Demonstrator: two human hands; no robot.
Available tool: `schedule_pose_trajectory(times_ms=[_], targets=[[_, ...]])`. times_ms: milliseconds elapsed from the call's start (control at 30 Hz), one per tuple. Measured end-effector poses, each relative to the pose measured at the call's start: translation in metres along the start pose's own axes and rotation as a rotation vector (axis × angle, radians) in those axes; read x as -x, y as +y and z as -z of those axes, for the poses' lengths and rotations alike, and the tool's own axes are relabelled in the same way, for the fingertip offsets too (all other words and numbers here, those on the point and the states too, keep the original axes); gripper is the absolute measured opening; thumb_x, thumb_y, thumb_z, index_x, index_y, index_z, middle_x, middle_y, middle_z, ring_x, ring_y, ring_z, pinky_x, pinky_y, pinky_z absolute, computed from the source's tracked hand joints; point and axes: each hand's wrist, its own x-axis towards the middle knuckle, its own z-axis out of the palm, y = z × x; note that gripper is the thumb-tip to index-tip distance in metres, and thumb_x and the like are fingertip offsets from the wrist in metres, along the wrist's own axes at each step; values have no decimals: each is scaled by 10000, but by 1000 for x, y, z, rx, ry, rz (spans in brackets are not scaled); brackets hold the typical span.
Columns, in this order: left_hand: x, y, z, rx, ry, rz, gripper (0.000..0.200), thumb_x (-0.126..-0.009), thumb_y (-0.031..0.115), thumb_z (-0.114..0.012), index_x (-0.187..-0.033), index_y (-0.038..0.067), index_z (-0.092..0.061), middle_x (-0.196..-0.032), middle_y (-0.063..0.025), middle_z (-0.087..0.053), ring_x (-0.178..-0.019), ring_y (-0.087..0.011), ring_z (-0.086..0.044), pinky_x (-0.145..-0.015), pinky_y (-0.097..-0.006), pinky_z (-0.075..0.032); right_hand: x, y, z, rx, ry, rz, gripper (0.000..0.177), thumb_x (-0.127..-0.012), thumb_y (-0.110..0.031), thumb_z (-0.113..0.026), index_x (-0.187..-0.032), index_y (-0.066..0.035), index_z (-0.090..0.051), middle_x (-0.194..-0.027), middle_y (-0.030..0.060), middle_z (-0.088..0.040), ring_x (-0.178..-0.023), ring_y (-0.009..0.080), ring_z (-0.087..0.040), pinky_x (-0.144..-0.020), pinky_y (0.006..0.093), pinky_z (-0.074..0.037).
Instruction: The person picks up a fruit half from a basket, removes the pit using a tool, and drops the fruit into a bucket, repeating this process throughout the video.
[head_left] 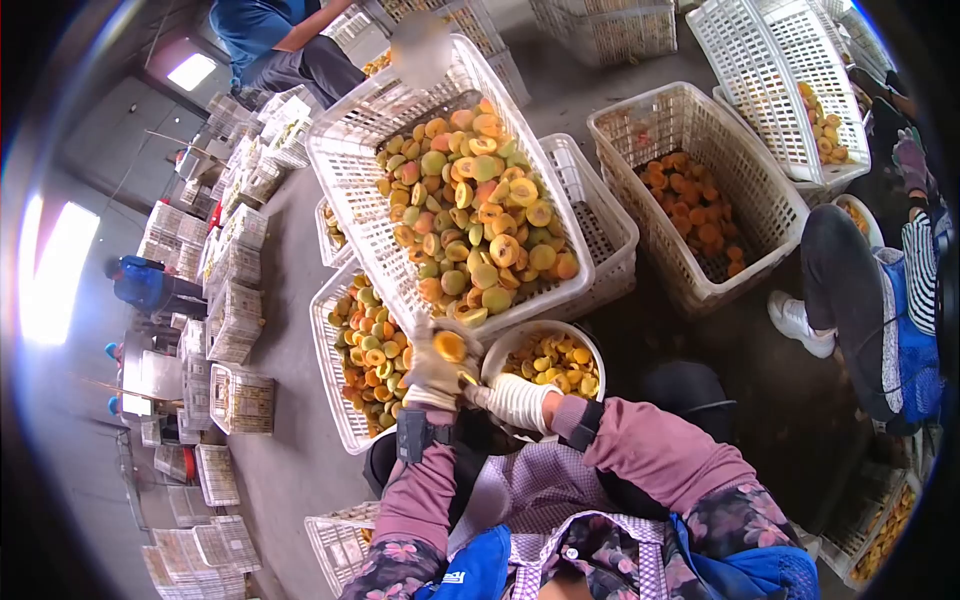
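Note:
My left hand (433,375), in a pale work glove, is closed around a halved peach (450,347) with its orange cut face turned up. Close beside it, my right hand (512,402), in a white ribbed glove, grips a thin yellowish tool (467,378) whose working end I cannot make out. Just beyond both hands stands a round white bucket (597,352) with yellow peach pieces (560,362) in it. A tilted white crate (330,150) ahead holds many peach halves (470,210), and a lower crate (330,420) at the left holds more.
At the right, another crate (690,285) holds darker orange halves (695,215). A co-worker's leg and white shoe (800,322) are beside it. Another person (285,45) sits at the upper left. Stacked crates (235,280) line the left side of the floor.

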Motion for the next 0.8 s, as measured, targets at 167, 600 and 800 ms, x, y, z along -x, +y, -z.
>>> schedule_pose_trajectory(times_ms=[167,600,800], targets=[[-22,11,28,-1069,-66,-74,323,-857,248,-458,-1113,88,-574,-673,-41,-645,-512,-210,-592,-639,-386,-483,18,-3,11,898,159,-93,397,-876,-351,-409,-1046,-63,-624,-1034,212,-636,-982,362,-608,-857,436,-461],[-15,-108,-131,794,-414,74,185,-828,-40,-543,-983,58,-565,-883,-99,-570,-801,-189,-562,-709,-270,-484,16,-23,28,927,406,-44,440,-877,-388,-459,-1043,12,-541,-881,263,-637,-881,395,-622,-771,462,-485],[13,5,-36,1154,-358,475,114,-908,137,-579,-998,71,-555,-892,-14,-576,-791,-117,-560,-695,-238,-482,-8,4,16,594,513,175,447,-894,-386,-498,-1059,30,-502,-909,303,-605,-903,447,-575,-753,458,-461]])
